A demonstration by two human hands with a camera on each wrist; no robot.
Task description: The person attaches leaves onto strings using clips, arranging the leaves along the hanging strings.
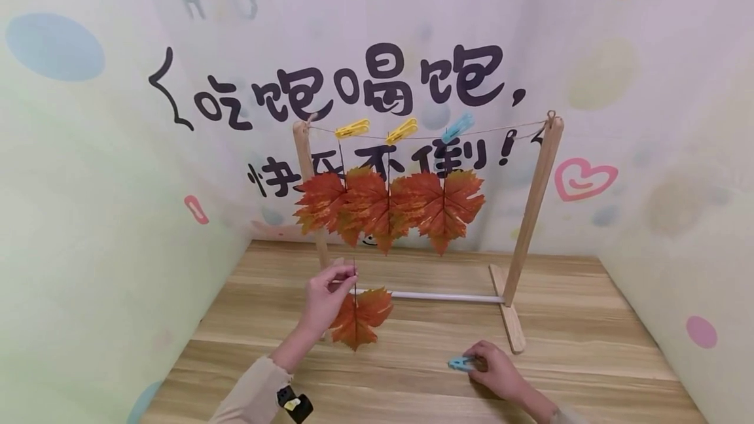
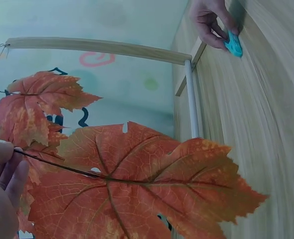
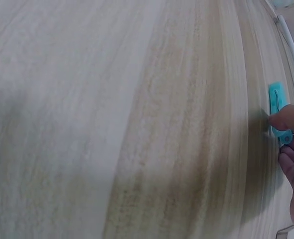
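Observation:
Between thumb and fingers, my left hand (image 1: pixel 327 293) pinches the dark stem of an orange-red maple leaf (image 1: pixel 357 320), which hangs below the fingers in front of the rack's left side. The same leaf (image 2: pixel 137 184) fills much of the left wrist view, its veins plain to see. My right hand (image 1: pixel 497 371) holds a blue clothespin (image 1: pixel 461 364) low over the table, at the front right. In the right wrist view the thumb presses on the side of that clothespin (image 3: pixel 275 99).
A wooden rack with a right post (image 1: pixel 533 214) and a white crossbar (image 1: pixel 448 296) stands on the wood-grain table (image 1: pixel 412 385). On its string, two yellow clothespins (image 1: pixel 353 128) and a blue one hold three similar leaves (image 1: pixel 444 208). A printed cloth wall (image 1: pixel 377 5) rises behind.

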